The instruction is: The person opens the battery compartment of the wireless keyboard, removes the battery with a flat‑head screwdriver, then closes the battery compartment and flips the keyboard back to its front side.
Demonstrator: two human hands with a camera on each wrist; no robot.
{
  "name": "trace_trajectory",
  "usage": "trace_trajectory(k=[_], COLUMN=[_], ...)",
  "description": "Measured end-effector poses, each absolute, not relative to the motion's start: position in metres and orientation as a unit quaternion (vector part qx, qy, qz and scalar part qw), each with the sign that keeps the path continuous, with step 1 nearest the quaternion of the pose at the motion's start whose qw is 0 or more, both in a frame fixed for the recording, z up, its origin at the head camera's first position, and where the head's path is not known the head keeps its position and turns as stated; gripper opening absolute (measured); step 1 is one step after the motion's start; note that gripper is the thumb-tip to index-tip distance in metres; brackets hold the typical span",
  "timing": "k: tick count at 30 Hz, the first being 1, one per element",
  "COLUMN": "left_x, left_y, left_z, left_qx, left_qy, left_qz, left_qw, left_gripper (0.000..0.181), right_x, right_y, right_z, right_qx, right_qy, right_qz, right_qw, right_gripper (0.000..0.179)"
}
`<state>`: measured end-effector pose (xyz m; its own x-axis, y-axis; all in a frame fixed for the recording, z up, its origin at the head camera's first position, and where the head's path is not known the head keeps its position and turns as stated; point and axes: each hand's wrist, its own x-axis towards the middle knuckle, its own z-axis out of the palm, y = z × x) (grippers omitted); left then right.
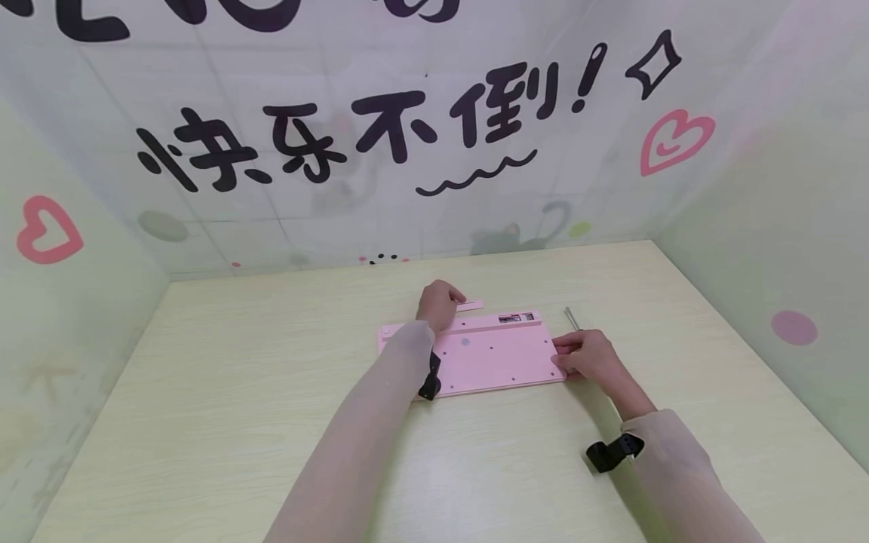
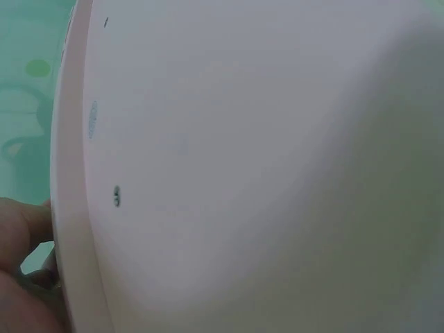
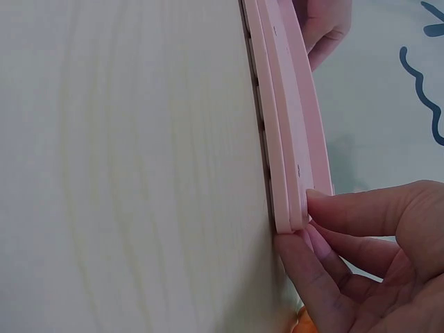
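A pink keyboard [image 1: 502,362] lies face down on the table, with small screws over its underside and an uncovered battery slot [image 1: 517,318] in its raised back ridge. My left hand [image 1: 439,303] reaches over the keyboard's left part and pinches the end of a slim pink battery cover [image 1: 470,306] just behind the ridge. That cover is hidden in the left wrist view. At the right end my right hand [image 1: 589,356] grips the keyboard's corner. In the right wrist view its thumb [image 3: 354,211] presses the underside while a finger [image 3: 305,267] sits at the key side.
A tool with a thin metal shaft [image 1: 572,318] lies behind my right hand, and a bit of orange [image 3: 304,323] shows below that hand in the right wrist view. The pale wooden table [image 1: 204,392] ends at printed sheets [image 1: 380,226] at the back and sides.
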<state>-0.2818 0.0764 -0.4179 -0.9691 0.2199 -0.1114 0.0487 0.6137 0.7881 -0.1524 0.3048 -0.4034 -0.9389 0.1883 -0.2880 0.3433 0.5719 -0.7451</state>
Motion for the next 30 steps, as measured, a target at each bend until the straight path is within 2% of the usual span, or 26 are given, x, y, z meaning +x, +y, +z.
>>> trace_trajectory(k=[22,30], left_x=[-0.2815,-0.2774], left_y=[0.0769,0.0747], left_z=[-0.4192,-0.4142], left_qx=[0.079,0.090], left_qy=[0.896,0.893], left_qz=[0.426,0.432], left_qw=[0.098,0.092], left_gripper=[0.028,0.023], right_x=[-0.1505,-0.1508], right_y=[0.3031,0.3030], right_z=[-0.4004,-0.4018], right_qx=[0.149,0.150], right_qy=[0.883,0.883], right_qz=[-0.437,-0.436], right_qw=[0.084,0.087], right_gripper=[0.033,0.034])
